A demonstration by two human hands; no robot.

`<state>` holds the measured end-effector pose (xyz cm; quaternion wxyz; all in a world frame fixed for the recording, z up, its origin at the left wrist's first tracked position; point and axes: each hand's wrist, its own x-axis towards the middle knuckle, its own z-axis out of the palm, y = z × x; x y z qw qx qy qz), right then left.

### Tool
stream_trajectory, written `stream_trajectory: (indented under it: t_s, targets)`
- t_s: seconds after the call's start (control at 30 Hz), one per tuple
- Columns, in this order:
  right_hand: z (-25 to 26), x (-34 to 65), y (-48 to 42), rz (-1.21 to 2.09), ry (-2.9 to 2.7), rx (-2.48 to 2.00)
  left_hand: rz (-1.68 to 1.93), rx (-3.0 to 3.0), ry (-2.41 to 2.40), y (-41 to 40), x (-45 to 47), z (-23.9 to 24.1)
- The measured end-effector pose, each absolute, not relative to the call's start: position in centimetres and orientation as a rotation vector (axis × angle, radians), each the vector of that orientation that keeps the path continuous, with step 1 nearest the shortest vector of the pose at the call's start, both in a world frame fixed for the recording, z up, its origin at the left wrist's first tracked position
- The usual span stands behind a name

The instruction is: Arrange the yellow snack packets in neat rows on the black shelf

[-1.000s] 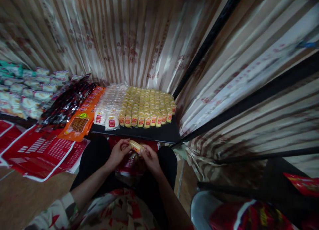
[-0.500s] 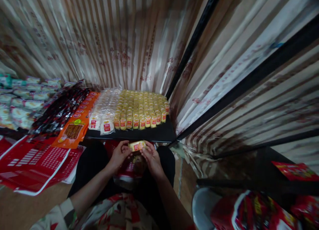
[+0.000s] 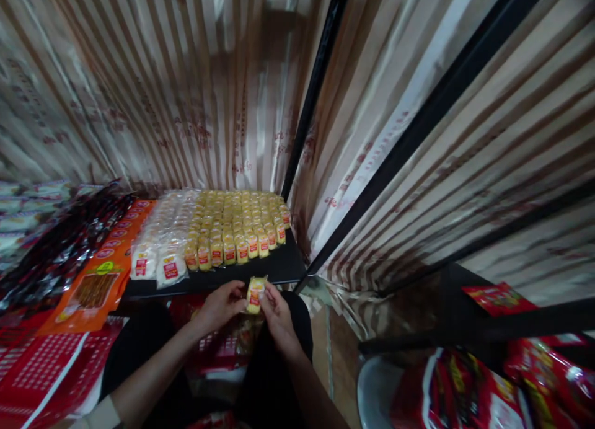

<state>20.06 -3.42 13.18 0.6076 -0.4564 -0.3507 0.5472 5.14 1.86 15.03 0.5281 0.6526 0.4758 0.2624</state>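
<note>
A small yellow wrapped snack cake (image 3: pixel 255 294) with a red label stands upright between my hands, just off the shelf's front edge. My right hand (image 3: pixel 277 312) pinches it from the right, thumb across the front. My left hand (image 3: pixel 224 305) is at its left edge, thumb and index finger apart; whether the thumb touches the wrapper I cannot tell. Beyond my hands, rows of similar yellow snack cakes (image 3: pixel 237 230) fill the right part of the black shelf (image 3: pixel 260 269). White wrapped packs (image 3: pixel 170 268) lie in rows to their left.
Left along the shelf lie an orange snack bag (image 3: pixel 95 286), dark shiny packets (image 3: pixel 69 230) and white packets (image 3: pixel 16 221). A red basket (image 3: pixel 51 370) sits lower left. Black frame bars (image 3: pixel 390 162) cross a striped curtain (image 3: pixel 195 106). Red packets (image 3: pixel 474 385) are at lower right.
The snack cake has turned from lying sideways between both hands to upright in my right hand. My left fingers have loosened from its end. The view has swung to the right.
</note>
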Motion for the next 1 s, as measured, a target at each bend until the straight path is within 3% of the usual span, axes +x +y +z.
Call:
stream_trajectory:
  t_s: [0.27, 0.47, 0.67, 1.0]
  targets:
    - [13.6, 21.8, -1.9, 1.162, -1.078, -1.125, 0.612, 1.843, 1.077, 4.8, 8.0, 18.7]
    - [12.6, 25.8, 3.1, 0.51, -1.25, -1.447, 0.698, 1.897, 1.185, 7.7, 9.6, 21.2]
    - [11.3, 28.6, 8.7, 0.172, -1.359, -1.649, 0.752, 1.827, 1.209, 10.1, 12.0, 21.1]
    - [8.5, 28.6, 10.9, 0.034, -1.442, -1.764, 0.858, 1.941, 1.261, 15.3, 17.7, 21.8]
